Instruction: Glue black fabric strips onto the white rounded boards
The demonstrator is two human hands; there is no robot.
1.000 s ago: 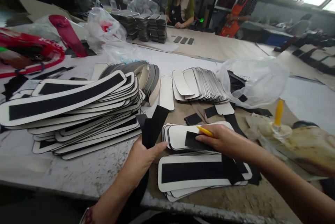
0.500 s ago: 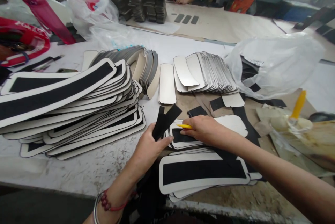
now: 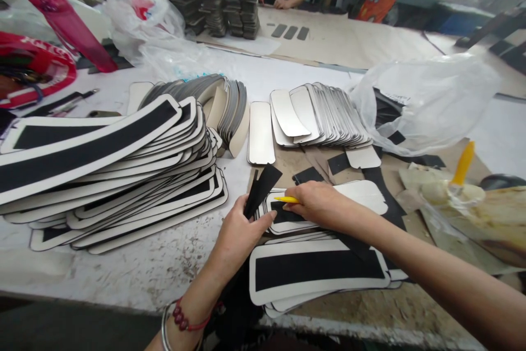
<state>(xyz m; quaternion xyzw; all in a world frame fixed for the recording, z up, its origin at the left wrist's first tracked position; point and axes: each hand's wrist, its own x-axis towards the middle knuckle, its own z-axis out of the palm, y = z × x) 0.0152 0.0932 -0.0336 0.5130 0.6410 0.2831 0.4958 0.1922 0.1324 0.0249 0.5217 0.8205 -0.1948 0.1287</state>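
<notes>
My left hand [image 3: 240,230] is closed around black strips [image 3: 263,189] that stick up past the fingers. Its thumb reaches toward the edge of a white-bordered panel [image 3: 283,226] with a black middle. Over that panel, my right hand [image 3: 318,203] grips a slim yellow tool [image 3: 286,199] whose tip points left; whether it is a pen or a scraper I cannot tell. The palm hides part of the panel and of the white piece [image 3: 365,195] on the right. Nearer to me lies another white panel with a black strip [image 3: 320,269], on a small pile.
A large pile of black-and-white panels [image 3: 123,176] fills the left. Behind are rows of white pieces [image 3: 329,115] and curved grey-edged pieces [image 3: 234,104]. A plastic bag [image 3: 435,104] and a yellow-handled brush [image 3: 463,165] lie right. People work at the far table [image 3: 329,28].
The strips in my left hand have drawn closer together, and that hand has shifted slightly right. My right hand stays nearly in place with the yellow tool.
</notes>
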